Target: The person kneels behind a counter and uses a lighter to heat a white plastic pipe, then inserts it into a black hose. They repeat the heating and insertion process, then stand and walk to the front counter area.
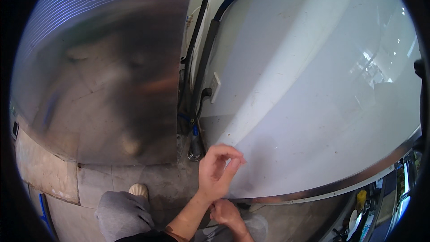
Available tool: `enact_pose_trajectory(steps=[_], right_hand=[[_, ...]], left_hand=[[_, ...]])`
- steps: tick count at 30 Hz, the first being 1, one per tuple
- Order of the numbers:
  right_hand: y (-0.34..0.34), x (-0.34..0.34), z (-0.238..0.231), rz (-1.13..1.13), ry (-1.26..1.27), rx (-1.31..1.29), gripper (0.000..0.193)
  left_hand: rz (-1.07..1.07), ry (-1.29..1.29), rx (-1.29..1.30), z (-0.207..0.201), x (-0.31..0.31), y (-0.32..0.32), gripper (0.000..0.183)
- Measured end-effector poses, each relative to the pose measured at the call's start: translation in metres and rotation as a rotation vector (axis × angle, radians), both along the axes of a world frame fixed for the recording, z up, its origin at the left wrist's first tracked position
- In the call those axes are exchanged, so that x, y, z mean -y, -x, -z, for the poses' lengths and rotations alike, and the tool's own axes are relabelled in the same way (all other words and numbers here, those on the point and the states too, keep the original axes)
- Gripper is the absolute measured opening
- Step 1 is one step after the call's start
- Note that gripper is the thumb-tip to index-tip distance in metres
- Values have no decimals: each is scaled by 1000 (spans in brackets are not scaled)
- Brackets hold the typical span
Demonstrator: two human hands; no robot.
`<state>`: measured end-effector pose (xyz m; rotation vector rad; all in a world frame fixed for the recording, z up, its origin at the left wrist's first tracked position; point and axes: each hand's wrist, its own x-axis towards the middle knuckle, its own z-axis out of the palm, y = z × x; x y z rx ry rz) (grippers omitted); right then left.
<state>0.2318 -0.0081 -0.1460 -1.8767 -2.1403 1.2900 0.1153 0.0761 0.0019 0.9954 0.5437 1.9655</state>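
My left hand (218, 170) is raised in front of a large glossy white panel (291, 121). Its fingers curl over so that their tips come close to the thumb tip, and any small thing between them cannot be made out. Just below, beside my left wrist, my right hand (226, 213) is closed with its fingers tucked in. Whatever it may hold is hidden. Part of a grey-trousered leg (121, 210) and a pale shoe (139, 191) show under my left forearm.
A tall brushed metal panel (112, 85) fills the left side. Dark hoses (204, 62) run down the gap between both panels, near a white wall plate (215, 87). A metal strip (340, 181) edges the white panel. Grey tiles (96, 181) cover the floor; cluttered items stand far right.
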Motion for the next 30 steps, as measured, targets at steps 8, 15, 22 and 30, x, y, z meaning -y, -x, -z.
enact_pose_trajectory(steps=[8, 15, 22, 30], right_hand=[[5, 4, -13, 58, -88, 25, 33], [-4, -3, -7, 95, -79, 57, 34], [1, -13, -13, 105, 157, -8, 35], [-1, -18, -8, 32, 48, 48, 31]], left_hand=[[-555, -172, -305, -106, -255, 28, 45], [-762, 68, -684, -175, -344, 27, 72], [-764, -2, -709, -171, -358, 43, 66], [-837, -90, -799, -171, -366, 51, 60]])
